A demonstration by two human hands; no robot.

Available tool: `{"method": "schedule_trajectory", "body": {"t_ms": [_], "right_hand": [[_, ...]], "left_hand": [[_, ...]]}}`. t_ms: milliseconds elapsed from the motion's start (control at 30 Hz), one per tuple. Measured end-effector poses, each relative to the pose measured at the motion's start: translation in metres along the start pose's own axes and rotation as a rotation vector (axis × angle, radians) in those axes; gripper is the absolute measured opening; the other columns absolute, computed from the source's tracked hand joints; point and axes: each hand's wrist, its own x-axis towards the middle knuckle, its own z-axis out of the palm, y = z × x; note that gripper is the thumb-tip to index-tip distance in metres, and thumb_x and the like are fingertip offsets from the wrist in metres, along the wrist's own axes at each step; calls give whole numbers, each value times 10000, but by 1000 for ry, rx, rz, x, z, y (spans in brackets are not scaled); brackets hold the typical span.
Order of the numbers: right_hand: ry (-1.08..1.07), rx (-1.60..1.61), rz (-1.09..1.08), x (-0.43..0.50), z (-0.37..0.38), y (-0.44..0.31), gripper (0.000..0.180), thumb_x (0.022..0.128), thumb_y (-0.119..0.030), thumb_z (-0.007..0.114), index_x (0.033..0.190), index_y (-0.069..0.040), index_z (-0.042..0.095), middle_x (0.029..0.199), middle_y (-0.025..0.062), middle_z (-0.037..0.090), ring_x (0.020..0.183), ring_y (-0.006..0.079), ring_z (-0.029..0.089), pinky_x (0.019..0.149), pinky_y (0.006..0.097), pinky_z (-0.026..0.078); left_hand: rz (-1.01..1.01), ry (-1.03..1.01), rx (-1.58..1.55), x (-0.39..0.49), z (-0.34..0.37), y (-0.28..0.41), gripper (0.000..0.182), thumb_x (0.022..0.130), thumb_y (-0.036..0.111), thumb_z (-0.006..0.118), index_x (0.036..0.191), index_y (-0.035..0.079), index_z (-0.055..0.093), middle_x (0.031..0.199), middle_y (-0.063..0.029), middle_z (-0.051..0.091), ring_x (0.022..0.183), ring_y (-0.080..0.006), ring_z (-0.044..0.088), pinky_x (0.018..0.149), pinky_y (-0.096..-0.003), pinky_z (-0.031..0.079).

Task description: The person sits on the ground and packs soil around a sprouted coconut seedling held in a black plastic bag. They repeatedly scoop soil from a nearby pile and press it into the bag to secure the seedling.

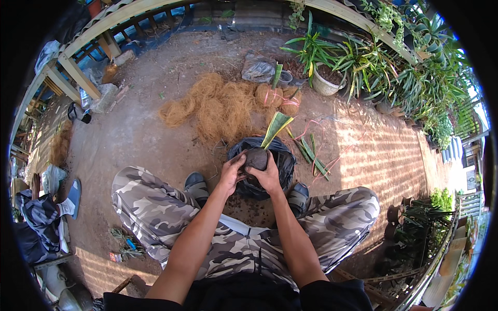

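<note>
A ball of dark soil [256,158] is pressed between both hands, above a black plastic bag [286,155] that stands between the feet. My left hand [232,171] cups it from the left, and my right hand [267,171] from the right with the thumb across its front. A cut, yellow-edged snake plant leaf [277,127] sticks up from the ball. Beyond the bag lies a heap of brown coconut fibre [225,105]. Right of the heap sit fibre-wrapped balls [268,95] tied with pink string, one with a leaf upright in it. The bag's contents are mostly hidden.
Cut leaf pieces [311,153] and loose pink string [338,157] lie right of the bag. A crumpled plastic bag [258,68], a grey plastic pot [285,78] and a white planter [327,83] stand farther back. Another person's slippered foot [71,202] is at the left.
</note>
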Motion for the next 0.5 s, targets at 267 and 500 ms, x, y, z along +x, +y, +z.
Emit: {"method": "schedule_trajectory", "body": {"t_ms": [267,500], "right_hand": [[28,98,39,-2,2,2,790,665,-163,888,1303,15,458,1137,104,610,1024,164,596,904,297,489],[-12,249,133,2,5,0,642,689,-102,862,1221,-24,511,1075,71,621,976,166,609,879,294,498]], "left_hand": [[27,-4,-29,3,0,-6,424,970,365,576,1348,174,591,1168,-24,655,887,-140,667,732,-263,534],[29,12,-32,3,-3,-9,404,967,347,571,1341,194,601,1182,-12,646,821,-120,645,694,-256,510]]}}
